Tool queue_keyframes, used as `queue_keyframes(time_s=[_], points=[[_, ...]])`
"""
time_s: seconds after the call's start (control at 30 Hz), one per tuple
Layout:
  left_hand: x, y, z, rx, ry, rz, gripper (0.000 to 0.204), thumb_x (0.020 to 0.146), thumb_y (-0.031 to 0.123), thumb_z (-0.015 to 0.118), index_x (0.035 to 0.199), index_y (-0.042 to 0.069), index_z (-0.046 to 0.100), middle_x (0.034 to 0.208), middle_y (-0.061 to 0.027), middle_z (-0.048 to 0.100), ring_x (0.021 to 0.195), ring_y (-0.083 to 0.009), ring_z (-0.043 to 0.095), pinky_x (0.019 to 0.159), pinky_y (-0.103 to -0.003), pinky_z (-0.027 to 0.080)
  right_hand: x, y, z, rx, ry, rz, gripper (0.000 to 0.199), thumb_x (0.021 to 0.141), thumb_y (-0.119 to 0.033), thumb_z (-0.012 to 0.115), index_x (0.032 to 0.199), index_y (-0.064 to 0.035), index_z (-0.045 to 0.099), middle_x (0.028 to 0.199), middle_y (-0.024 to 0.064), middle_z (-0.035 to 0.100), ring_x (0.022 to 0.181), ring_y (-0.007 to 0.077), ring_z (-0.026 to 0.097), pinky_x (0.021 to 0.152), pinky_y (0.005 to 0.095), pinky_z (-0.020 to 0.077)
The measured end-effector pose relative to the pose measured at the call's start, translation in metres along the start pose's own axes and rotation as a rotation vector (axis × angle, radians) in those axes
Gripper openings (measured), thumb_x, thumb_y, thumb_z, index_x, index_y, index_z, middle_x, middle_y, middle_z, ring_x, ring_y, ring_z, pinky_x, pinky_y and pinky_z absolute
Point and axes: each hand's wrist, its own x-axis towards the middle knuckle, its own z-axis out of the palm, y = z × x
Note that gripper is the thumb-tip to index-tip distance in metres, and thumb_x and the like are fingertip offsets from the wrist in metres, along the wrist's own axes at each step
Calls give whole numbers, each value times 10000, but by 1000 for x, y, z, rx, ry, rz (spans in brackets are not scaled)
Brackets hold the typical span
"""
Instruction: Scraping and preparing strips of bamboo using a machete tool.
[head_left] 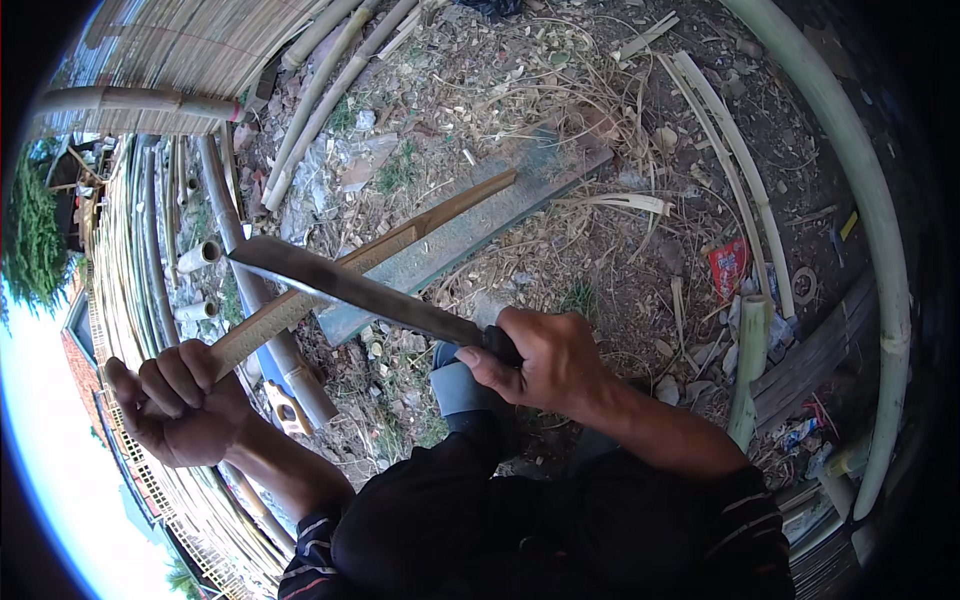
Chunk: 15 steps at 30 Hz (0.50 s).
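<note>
Dull grey metal machete blade point(350, 288) on a matt, pale bamboo strip point(370, 265)

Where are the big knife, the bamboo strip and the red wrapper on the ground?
Knife point(340, 285): head view, middle of the flat blade.
Bamboo strip point(420, 228): head view, upper stretch beyond the blade.
Red wrapper point(728, 266): head view, centre of the packet on the ground.
</note>
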Motion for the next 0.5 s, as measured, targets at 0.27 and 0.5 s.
queue_keyframes(time_s=[0.27,0.5], points=[[-15,6,-7,178,199,35,206,1007,163,402,893,39,521,506,35,260,416,-83,215,433,-260,238,1,24,13,-81,-46,133,524,970,-448,624,647,-43,547,455,92,516,391,261,581,388,384,444],[-11,1,-10,205,306,41,165,956,76,438,791,74,446,511,34,231,423,-82,235,425,-236,239,-6,58,22,-144,-63,284,486,964,-462,615,696,-58,583,453,91,526,384,254,586,385,393,463]])
